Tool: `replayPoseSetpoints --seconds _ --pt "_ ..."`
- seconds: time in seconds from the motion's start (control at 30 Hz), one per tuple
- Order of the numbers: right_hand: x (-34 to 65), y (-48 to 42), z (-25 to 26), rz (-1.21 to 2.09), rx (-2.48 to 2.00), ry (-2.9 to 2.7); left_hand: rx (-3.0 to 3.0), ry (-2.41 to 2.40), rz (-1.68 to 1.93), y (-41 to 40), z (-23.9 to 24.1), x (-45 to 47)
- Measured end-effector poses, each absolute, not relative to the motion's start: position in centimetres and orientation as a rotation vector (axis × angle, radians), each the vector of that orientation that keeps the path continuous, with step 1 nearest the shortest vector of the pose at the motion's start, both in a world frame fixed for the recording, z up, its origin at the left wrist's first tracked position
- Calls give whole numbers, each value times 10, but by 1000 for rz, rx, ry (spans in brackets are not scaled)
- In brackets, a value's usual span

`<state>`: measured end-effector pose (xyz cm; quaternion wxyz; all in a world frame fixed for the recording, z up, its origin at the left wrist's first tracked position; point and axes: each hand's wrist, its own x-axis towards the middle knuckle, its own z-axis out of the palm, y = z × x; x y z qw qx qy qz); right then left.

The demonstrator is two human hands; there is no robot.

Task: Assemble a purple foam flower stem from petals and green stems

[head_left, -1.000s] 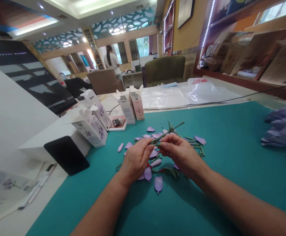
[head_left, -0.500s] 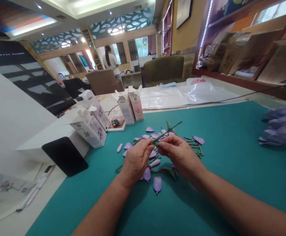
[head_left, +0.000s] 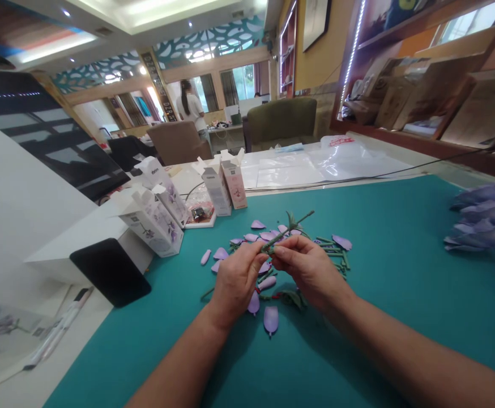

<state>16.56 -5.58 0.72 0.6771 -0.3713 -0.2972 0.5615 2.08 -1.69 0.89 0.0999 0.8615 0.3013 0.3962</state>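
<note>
Over the middle of the green mat (head_left: 383, 328), my left hand (head_left: 238, 279) is closed around a green artificial flower stem (head_left: 302, 219) that slants up to the right and carries small pointed leaves. My right hand (head_left: 311, 263) pinches at the same stem close to my left thumb; the exact spot between the fingertips is partly hidden. Loose purple petals (head_left: 271, 321) lie around and below both hands. Short green stem pieces (head_left: 344, 259) are gathered right of my right hand. Under the hands lies a dark green leaf piece (head_left: 292, 298) with a red part beside it.
Open flower-printed boxes (head_left: 152, 229) and a black tablet-like panel (head_left: 110, 273) stand at the left. More boxes (head_left: 234, 184) and a small tray (head_left: 200, 215) sit at the back. Purple flowers (head_left: 481, 218) are at the far right. A person (head_left: 192, 107) stands in the background.
The view has shifted very slightly. Both hands stay together on the stem, with only a small movement of the right fingers against it.
</note>
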Motion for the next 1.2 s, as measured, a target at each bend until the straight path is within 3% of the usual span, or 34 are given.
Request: replayPoseSetpoints --seconds 0.53,1.2 --pt "163 -58 6 1274 -826 -664 2531 831 1216 -19 8 22" --pt "164 -57 10 1304 -804 -652 2454 954 881 -22 24 18"
